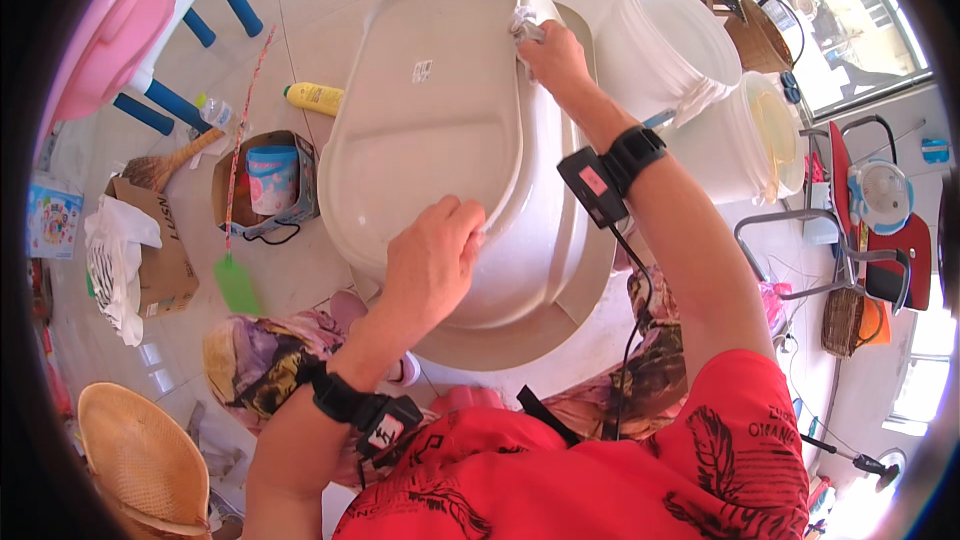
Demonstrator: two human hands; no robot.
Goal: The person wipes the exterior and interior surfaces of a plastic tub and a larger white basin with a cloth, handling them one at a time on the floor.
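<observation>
A large beige plastic tub (450, 157) stands before me on the tiled floor, apparently bottom up, with a wide flange around its foot. A raised ridge runs around its upper face, and a small printed sticker is near the middle. At the far right of that face, my right hand (556, 56) grips a crumpled whitish cloth (524, 26) against the ridge. My left hand (435, 262) is at the near end, its fingers curled onto the ridge; the fingertips are partly hidden.
White buckets (679, 34) stand close on the right. To the left are a yellow bottle (315, 98), an open carton (305, 199) holding a small pail (271, 180), a green fly swatter (236, 286) and a broom (154, 171). A red-seated metal chair (896, 259) is farther right.
</observation>
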